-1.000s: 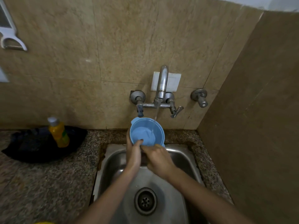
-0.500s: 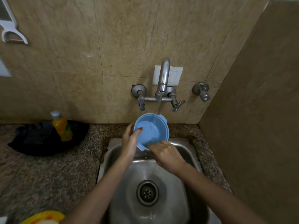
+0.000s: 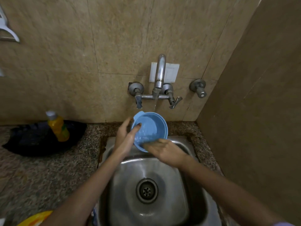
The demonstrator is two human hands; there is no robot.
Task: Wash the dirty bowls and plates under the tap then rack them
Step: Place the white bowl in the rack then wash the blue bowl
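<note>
A blue plastic bowl (image 3: 151, 128) is tilted toward me over the back of the steel sink (image 3: 192, 193), under the running tap (image 3: 160, 70). A thin stream of water falls into it. My left hand (image 3: 125, 137) grips the bowl's left rim, thumb inside and fingers behind. My right hand (image 3: 166, 151) is at the bowl's lower rim, its fingers blurred and reaching inside the bowl.
An orange bottle (image 3: 57, 126) stands on a black pan (image 3: 32, 141) on the granite counter at the left. A yellow plate's edge (image 3: 35, 218) shows at the bottom left. A brown wall closes the right side. The drain (image 3: 146, 190) lies mid-sink.
The bowl has been turned in my hands under the stream, its handle tab now at the upper left. My right hand has moved along the lower rim.
</note>
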